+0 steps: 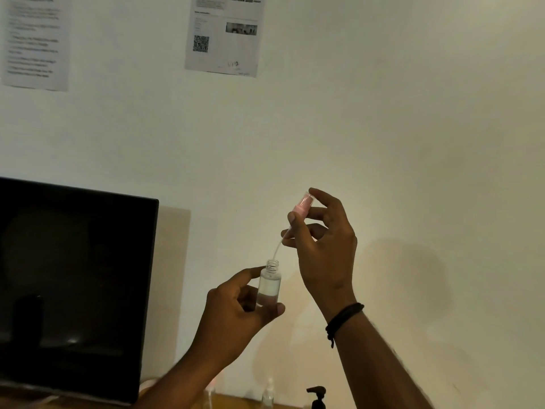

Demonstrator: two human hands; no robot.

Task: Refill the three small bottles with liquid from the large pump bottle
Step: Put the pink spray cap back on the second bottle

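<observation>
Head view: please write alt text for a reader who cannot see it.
A left hand holds up a small clear bottle, uncapped and partly filled, while the right hand holds its pink spray cap, the dip tube reaching the bottle's neck. Behind are a dark monitor and a black pump head.

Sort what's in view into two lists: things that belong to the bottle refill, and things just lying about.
Belongs to the job:
- small clear bottle, open, held by the left hand
- pink spray cap with dip tube, held by the right hand
- black pump head, bottom edge
- another small bottle on the table

Lying about:
- dark monitor
- two wall papers
</observation>
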